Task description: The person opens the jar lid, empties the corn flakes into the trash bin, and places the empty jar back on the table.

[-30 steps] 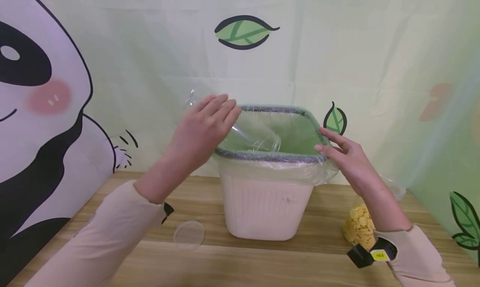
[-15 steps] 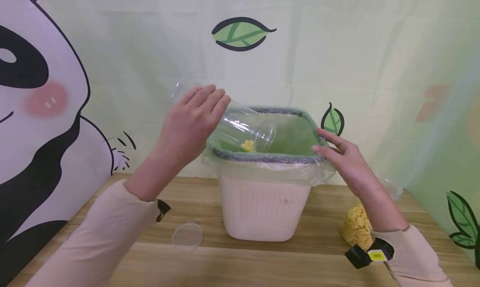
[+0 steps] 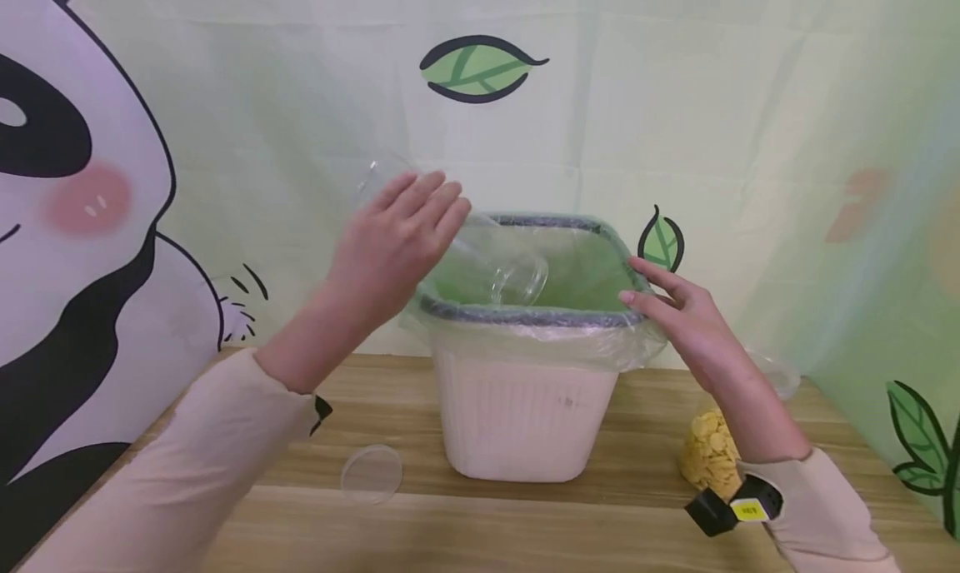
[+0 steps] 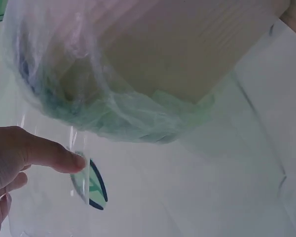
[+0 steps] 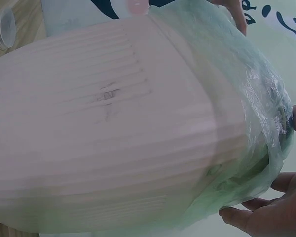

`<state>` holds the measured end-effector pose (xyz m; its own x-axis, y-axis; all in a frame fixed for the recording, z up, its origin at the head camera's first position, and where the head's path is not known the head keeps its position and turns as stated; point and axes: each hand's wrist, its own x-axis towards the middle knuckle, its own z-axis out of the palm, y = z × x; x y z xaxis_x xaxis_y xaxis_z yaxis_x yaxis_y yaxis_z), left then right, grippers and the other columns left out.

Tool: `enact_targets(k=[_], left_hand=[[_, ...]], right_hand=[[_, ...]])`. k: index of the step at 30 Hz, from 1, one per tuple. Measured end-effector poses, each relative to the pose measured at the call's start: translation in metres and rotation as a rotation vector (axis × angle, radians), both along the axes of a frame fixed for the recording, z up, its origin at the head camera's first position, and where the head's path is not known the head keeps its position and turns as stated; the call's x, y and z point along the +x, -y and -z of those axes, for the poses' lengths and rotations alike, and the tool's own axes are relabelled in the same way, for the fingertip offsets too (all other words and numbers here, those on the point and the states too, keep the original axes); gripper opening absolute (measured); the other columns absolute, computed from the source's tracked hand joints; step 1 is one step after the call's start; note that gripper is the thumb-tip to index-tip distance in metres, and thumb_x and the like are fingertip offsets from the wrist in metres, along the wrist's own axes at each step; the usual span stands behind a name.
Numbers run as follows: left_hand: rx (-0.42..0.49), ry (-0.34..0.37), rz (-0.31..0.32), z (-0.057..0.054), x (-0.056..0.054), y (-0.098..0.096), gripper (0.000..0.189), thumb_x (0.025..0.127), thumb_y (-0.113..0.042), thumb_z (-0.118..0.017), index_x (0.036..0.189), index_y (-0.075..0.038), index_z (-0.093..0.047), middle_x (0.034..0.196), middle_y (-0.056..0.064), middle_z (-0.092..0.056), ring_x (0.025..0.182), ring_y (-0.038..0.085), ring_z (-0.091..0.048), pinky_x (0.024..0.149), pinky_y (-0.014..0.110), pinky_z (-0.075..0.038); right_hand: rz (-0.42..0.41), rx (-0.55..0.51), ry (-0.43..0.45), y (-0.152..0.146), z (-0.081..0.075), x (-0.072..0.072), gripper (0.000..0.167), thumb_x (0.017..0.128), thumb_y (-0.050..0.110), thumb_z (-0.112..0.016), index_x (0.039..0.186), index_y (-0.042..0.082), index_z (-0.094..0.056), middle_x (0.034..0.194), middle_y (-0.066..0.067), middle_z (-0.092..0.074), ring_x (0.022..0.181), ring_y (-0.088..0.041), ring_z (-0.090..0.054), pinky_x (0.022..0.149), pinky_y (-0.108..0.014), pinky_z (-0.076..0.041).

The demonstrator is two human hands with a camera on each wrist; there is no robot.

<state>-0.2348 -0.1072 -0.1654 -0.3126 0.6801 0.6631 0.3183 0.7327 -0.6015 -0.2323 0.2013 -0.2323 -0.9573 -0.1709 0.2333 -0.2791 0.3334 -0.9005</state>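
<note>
- On my head view, the clear, cylindrical plastic jar [image 3: 480, 244] lies tilted across the left hand [image 3: 397, 240]: its base end sits above and behind the fingers, its mouth below and to the right of them, inside the opening of the bin.
- The white, ribbed plastic bin [image 3: 525, 427] stands upright between the two sets of fingers, with a sheer green plastic liner [image 3: 585, 346] folded over its dark grey rim ring [image 3: 525, 316].
- I have the left fingers bent around the jar, gripping it.
- The right hand [image 3: 682, 315] has its fingers loosely spread; thumb and index tips touch the rim ring at the corner closest to them.
- My left wrist view gives me the left thumb, pressed along the jar's transparent wall; the head view shows just the back of that hand.
- My right wrist view adds more right fingers at the liner's outer edge, hidden from the head camera.
- Well below the left fingers, a clear round plastic lid [image 3: 372, 475] rests on the wood-grain counter [image 3: 337, 535]; below the right fingers, yellow flakes [image 3: 708, 448] show, partly hidden by the forearm.
</note>
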Motion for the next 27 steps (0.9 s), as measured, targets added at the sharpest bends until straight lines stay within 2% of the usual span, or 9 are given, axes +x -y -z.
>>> enact_targets(k=[4,8,15,27], left_hand=[[0.054,-0.005,0.009,-0.006,0.000,0.003,0.040,0.079,0.011,-0.057,0.118,0.001,-0.055,0.121,0.016,-0.057,0.116,0.030,-0.049,0.102,0.039,-0.034],[0.058,0.016,-0.003,-0.008,0.002,0.007,0.041,0.078,0.011,-0.057,0.119,0.002,-0.054,0.122,0.017,-0.057,0.116,0.031,-0.049,0.103,0.038,-0.033],[0.086,0.045,-0.016,-0.006,0.005,0.012,0.041,0.077,0.007,-0.060,0.118,0.004,-0.055,0.119,0.019,-0.057,0.114,0.033,-0.051,0.100,0.039,-0.037],[0.103,0.035,-0.051,0.002,0.005,0.020,0.041,0.075,0.000,-0.063,0.115,0.006,-0.056,0.113,0.021,-0.060,0.107,0.034,-0.055,0.094,0.040,-0.043]], right_hand=[[0.000,0.002,-0.006,0.001,0.000,0.001,0.065,0.091,0.031,-0.054,0.144,0.010,-0.023,0.152,-0.010,-0.009,0.134,-0.036,-0.020,0.105,-0.059,-0.015],[0.002,0.007,-0.007,0.001,-0.001,0.000,0.066,0.091,0.031,-0.054,0.145,0.010,-0.023,0.151,-0.010,-0.009,0.134,-0.036,-0.020,0.105,-0.059,-0.015],[0.010,0.001,-0.006,0.001,-0.002,0.000,0.066,0.090,0.032,-0.054,0.145,0.010,-0.023,0.151,-0.010,-0.010,0.134,-0.036,-0.019,0.105,-0.058,-0.015],[0.006,-0.013,-0.006,0.000,-0.001,0.000,0.066,0.091,0.032,-0.054,0.145,0.010,-0.023,0.152,-0.010,-0.009,0.135,-0.035,-0.017,0.105,-0.058,-0.014]])
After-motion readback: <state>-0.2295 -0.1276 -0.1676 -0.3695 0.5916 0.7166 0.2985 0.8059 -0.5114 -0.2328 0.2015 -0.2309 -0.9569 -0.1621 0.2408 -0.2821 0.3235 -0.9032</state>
